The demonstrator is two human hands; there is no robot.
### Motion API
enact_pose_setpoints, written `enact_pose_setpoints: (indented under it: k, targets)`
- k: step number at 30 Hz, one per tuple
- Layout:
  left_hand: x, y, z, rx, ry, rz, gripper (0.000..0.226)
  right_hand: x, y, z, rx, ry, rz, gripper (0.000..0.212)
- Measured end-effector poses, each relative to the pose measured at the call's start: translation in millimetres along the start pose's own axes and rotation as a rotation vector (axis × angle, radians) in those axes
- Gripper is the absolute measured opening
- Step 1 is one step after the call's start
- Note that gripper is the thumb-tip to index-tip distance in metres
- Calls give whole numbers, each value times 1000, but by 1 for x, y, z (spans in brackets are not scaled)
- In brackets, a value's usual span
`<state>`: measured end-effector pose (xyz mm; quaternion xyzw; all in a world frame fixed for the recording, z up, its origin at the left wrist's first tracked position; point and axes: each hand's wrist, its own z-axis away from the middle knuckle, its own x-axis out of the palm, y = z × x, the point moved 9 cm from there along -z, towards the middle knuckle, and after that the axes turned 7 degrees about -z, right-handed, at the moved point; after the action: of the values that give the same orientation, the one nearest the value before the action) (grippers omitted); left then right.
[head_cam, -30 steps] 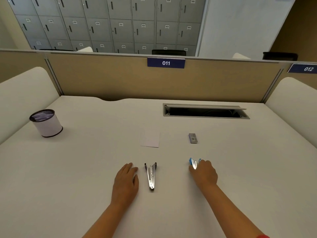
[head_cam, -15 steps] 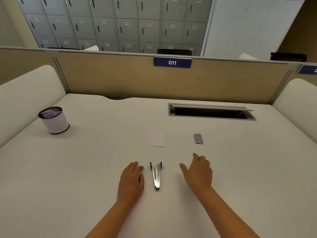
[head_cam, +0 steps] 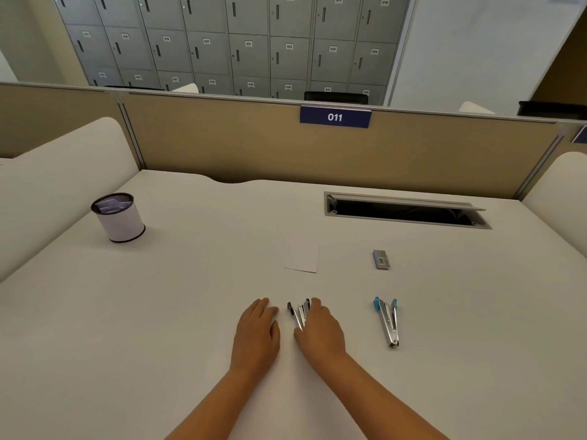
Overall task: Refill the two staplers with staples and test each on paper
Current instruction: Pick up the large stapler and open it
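Note:
A black-tipped metal stapler lies hinged open on the white desk; its near end is hidden under my right hand, which lies over it with fingers nearly straight. My left hand rests flat on the desk just left of that stapler, apart from it. A blue-tipped stapler lies hinged open to the right, untouched. A small white sheet of paper sits farther back. The grey staple box is beyond the blue stapler.
A white cylindrical cup with a dark rim stands at the left. An open cable slot is cut into the desk at the back right. A tan partition with a "011" sign closes the far edge.
My right hand left the blue-tipped stapler and moved left onto the black-tipped stapler. The left hand stayed flat in place. The view shifted slightly.

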<state>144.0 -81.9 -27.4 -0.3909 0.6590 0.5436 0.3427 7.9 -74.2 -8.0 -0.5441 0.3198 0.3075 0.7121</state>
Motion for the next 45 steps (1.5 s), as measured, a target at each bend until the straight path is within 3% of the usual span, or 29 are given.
enact_pose_setpoints:
  k: [3, 6, 9, 11, 13, 16, 18, 22, 25, 31, 34, 36, 39, 45]
  targets:
    - [-2, -1, 1, -20, -6, 61, 38, -6, 2, 1, -13, 44, -9, 37]
    - [-15, -6, 3, -199, 60, 393, 33, -9, 7, 6, -65, 73, -42, 49]
    - [-18, 11, -2, -258, -25, 693, 20, -10, 4, 16, -127, 91, -142, 58]
    - [-25, 29, -6, -186, -33, 668, 5, -11, 1, 20, -157, 109, -235, 56]
    - [-36, 41, -10, -143, 4, 647, 15, -12, 5, 19, -133, 85, -418, 49]
    - [-46, 55, -16, -79, -16, 629, 24, -6, 18, 15, 70, -108, -973, 24]
    - [-46, 70, -19, 3, -81, 607, 25, -6, 21, 13, 179, -175, -1227, 35]
    - [-49, 92, -21, 135, -99, 475, 15, -22, 17, 5, 133, -133, -1076, 38]
    - [-57, 99, -24, 195, -7, 408, 1, -29, 21, 0, 156, -74, -1155, 40]
    - [-73, 115, -28, 243, 42, 429, 1, -28, 26, -5, 283, -15, -1306, 40]
    - [-83, 124, -15, 391, 93, 445, 6, -48, 50, -18, 430, 119, -1669, 42]
    - [-82, 128, 2, 476, 106, 419, 8, -72, 63, -28, 420, 186, -1754, 39]
    - [-79, 116, 6, 445, 175, 468, 6, -86, 55, -36, 339, 139, -1778, 36]
    - [-69, 91, -1, 258, 160, 677, 19, -91, 45, -39, 297, 97, -2158, 39]
